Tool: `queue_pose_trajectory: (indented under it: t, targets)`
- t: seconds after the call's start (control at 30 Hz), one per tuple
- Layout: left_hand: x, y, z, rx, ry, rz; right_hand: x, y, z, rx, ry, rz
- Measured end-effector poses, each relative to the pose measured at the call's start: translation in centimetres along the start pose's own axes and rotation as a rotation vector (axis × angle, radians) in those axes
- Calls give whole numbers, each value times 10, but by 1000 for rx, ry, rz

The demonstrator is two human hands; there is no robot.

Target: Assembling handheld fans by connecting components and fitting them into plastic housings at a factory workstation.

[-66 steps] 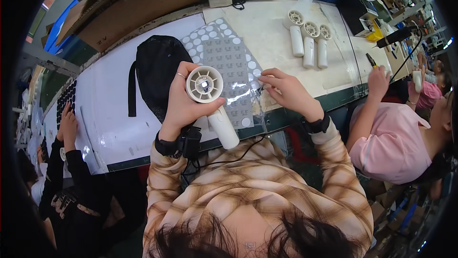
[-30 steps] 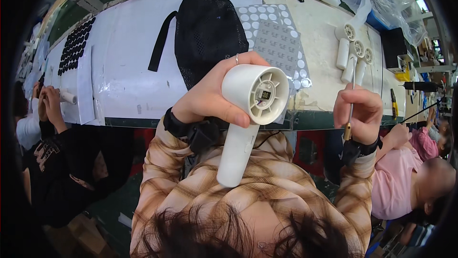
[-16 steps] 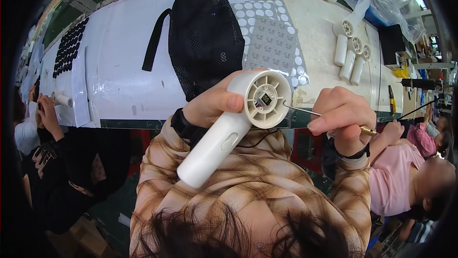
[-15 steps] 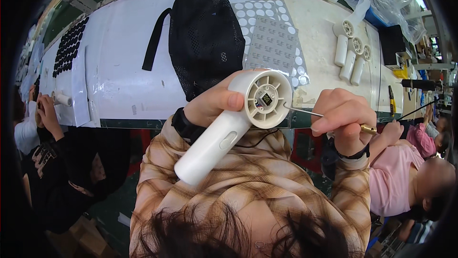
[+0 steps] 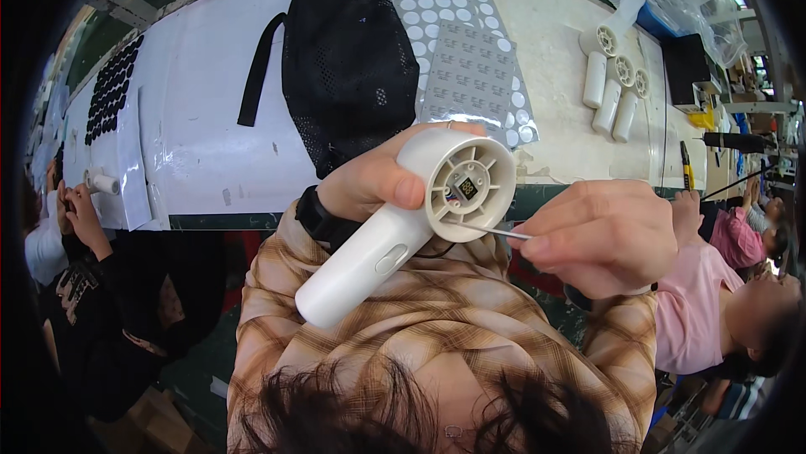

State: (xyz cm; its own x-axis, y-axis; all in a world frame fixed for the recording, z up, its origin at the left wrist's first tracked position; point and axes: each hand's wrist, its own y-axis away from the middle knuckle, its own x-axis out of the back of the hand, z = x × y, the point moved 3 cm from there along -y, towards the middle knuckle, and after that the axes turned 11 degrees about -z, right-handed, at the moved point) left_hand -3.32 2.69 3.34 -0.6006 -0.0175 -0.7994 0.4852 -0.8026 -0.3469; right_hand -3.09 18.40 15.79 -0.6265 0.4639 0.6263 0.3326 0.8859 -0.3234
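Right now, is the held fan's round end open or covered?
Open. You can see a small screen inside the fan, and no cover shows over it.

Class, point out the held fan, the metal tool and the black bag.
Held fan [image 5: 405, 231]: head view, top of the handle.
Metal tool [image 5: 501, 232]: head view, the thin shaft.
Black bag [image 5: 350, 72]: head view, middle of its body.

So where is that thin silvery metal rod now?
In the head view, right of centre: the rod is in the right hand, its tip at the open round end of the white plastic handheld device in the left hand.
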Motion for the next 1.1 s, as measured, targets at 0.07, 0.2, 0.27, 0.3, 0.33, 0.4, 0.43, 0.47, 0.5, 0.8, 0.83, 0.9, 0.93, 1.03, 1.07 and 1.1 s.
queue_pose_trajectory:
  t: [0.07,0.2,0.27,0.3,0.33,0.4,0.43,0.47,0.5,0.8,0.83,0.9,0.93,1.03,1.07,1.1]
  targets:
    - [0,-2,2,21,-23,-14,1,0,-3,22,56,12]
    - [2,-1,4,59,-87,-33,0,-1,-8,28,120,8]
    - [3,-1,3,65,-109,-40,-3,-2,-9,24,136,7]
    - [3,-2,3,74,-104,-41,-4,-2,-9,31,112,8]
    - [2,-2,2,73,-97,-20,-6,-3,-9,38,88,8]
    - [3,-2,1,71,-84,23,-9,-5,-8,42,62,15]
    - [3,-2,0,78,-81,23,-11,-6,-7,67,37,36]
    - [4,-1,0,82,-65,8,-13,-7,-6,92,13,55]
    - [4,-1,-1,85,-48,-6,-13,-7,-5,118,-12,73]
    - [4,-4,-9,100,34,-46,-9,-6,7,161,77,81]
    - [4,-5,-10,101,36,-46,-11,-6,8,178,76,120]
    - [3,-6,-13,82,85,-67,-14,-6,12,213,74,198]
    - [2,-7,-14,72,109,-77,-15,-7,13,212,73,198]
    - [-3,-9,-12,58,206,-73,-14,-10,19,261,60,237]
    - [-6,-10,-10,51,253,-71,-14,-12,21,258,60,238]
    - [-11,-11,-7,52,255,-72,-14,-13,21,272,51,233]
